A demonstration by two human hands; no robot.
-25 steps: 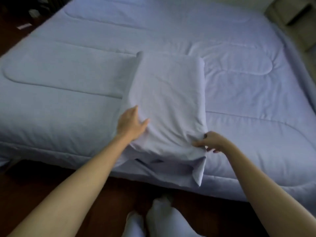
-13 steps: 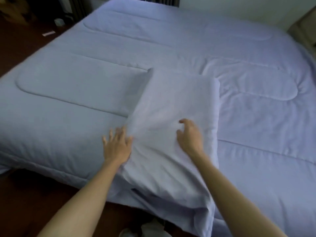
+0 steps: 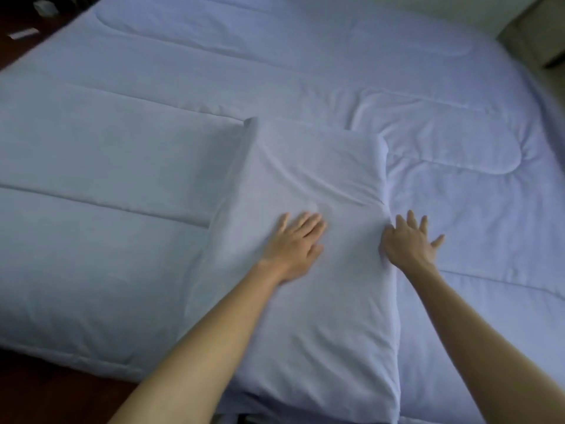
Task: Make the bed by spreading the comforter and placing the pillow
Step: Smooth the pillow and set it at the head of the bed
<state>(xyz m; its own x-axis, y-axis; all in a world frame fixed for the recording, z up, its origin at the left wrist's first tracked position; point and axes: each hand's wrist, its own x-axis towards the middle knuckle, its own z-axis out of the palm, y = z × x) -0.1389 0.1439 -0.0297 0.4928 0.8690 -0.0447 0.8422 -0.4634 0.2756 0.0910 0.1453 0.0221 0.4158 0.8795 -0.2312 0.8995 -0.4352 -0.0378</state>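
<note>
Pale blue comforter (image 3: 397,71) covers the bed, filling the frame. Pillow (image 3: 308,166) lies at centre, long axis running away from the person. Left hand (image 3: 293,244) rests flat on it; right hand (image 3: 409,243), fingers spread, seems to touch its right edge.

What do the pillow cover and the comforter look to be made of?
Pillow: soft matte woven cloth, perhaps cotton or a blend; it creases in fine folds above the left hand. Comforter: matching pale blue matte fabric, padded; stitched quilting lines and puffed panels suggest filling.
</note>
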